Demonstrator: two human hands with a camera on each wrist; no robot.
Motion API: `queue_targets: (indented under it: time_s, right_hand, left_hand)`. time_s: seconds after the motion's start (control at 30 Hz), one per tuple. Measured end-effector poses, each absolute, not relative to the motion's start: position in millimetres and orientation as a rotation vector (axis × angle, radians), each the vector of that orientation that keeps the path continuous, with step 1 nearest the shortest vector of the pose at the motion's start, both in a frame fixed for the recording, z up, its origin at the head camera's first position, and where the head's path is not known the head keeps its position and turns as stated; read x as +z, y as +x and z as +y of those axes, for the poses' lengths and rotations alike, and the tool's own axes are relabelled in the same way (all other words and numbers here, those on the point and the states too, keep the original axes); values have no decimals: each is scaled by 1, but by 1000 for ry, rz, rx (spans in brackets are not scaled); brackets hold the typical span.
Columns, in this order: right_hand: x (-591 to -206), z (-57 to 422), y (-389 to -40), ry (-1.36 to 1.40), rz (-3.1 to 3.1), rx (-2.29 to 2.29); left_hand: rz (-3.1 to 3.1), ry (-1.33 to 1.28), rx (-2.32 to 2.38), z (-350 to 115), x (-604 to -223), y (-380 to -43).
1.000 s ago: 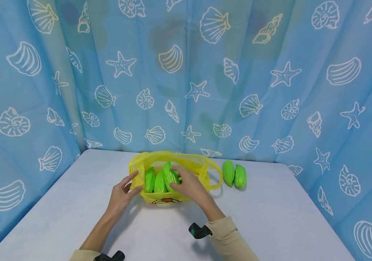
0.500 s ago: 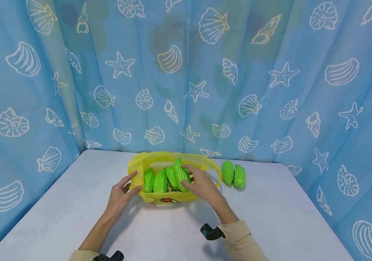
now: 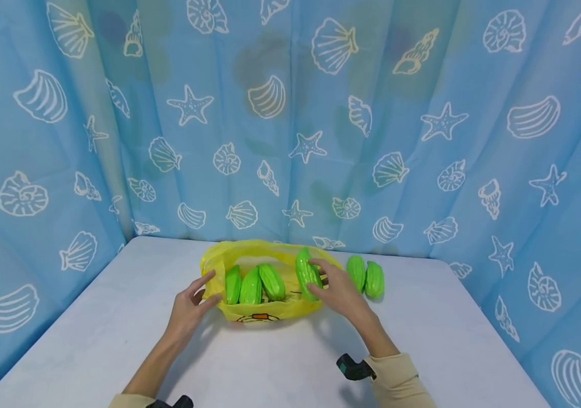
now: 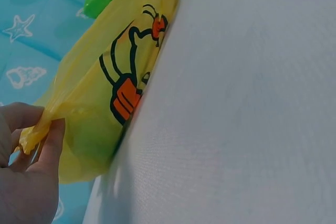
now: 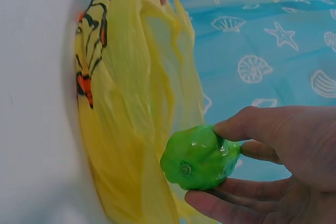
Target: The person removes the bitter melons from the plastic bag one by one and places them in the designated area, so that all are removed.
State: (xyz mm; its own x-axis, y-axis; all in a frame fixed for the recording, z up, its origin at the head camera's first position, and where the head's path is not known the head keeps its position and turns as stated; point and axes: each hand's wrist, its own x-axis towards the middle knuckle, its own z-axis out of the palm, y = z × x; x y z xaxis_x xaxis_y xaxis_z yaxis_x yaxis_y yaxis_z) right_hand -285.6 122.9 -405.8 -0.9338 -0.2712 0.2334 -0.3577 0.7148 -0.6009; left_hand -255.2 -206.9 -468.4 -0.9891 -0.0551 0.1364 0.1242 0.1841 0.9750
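Observation:
A yellow plastic bag [image 3: 280, 311] with a printed cartoon lies on the table, its mouth spread wide. My left hand [image 3: 190, 297] pinches the bag's left edge between thumb and fingers, plain in the left wrist view. Inside are three ridged green bitter melons: one at left [image 3: 232, 284], one beside it [image 3: 251, 288] and one leaning [image 3: 272, 281]. My right hand [image 3: 341, 289] grips another bitter melon [image 3: 304, 272] by its side, tilted upright over the right part of the bag's mouth. In the right wrist view, that melon's [image 5: 191, 156] knobbed end faces the camera.
Two more bitter melons, a left one [image 3: 355, 272] and a right one [image 3: 374, 279], lie side by side to the right of the bag. A white-covered table [image 3: 423, 340] bears everything. Behind it hangs a blue curtain [image 3: 331, 170] with shell prints.
My right hand has carried its bitter melon rightward, away from the others in the bag. One melon there now shows more fully. The left hand has stayed at the bag's edge.

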Motion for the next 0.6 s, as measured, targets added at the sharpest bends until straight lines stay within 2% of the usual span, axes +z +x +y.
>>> queue_targets:
  time_s: [0.6]
  right_hand:
    - [-402, 176, -284, 388, -2836, 964]
  left_hand:
    - [-2317, -71, -1913, -207, -467, -256]
